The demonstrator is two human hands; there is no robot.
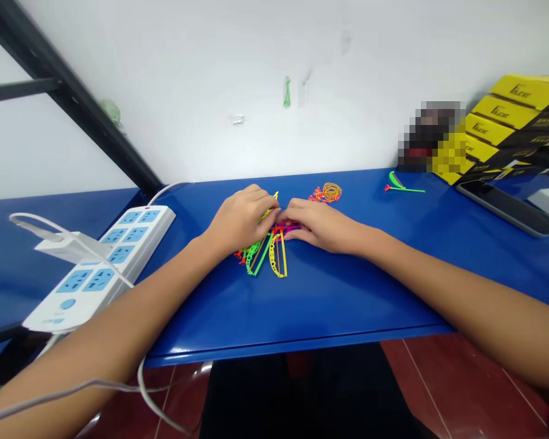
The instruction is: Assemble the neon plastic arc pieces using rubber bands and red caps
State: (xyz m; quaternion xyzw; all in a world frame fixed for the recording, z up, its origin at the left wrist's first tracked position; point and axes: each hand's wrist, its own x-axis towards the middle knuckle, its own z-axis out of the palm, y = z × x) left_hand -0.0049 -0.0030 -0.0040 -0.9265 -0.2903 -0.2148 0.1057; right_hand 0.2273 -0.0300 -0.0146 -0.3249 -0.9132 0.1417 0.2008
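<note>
Several small plastic toy bows lie bunched on the blue table (pixel 311 305). Nearest the front are a yellow bow (pixel 272 259) and a green bow (pixel 252 259), partly under my hands. My left hand (pixel 243 218) rests over the left of the bunch, fingers bent together around a yellow piece (pixel 275 197). From the right, my right hand (pixel 315 223) reaches in with curled fingers at the red and magenta pieces (pixel 294 227). The two hands' fingertips nearly meet, and they hide much of the bunch. Orange pieces (pixel 240 256) stick out beside the green bow.
Behind my right hand lie rubber bands (pixel 332 192) and orange pieces (pixel 318 195). A green bow with a stick (pixel 407 189), a phone (pixel 512 207) and yellow-black boxes (pixel 503 116) are at the right. A white power strip (pixel 105 262) with cables lies at the left.
</note>
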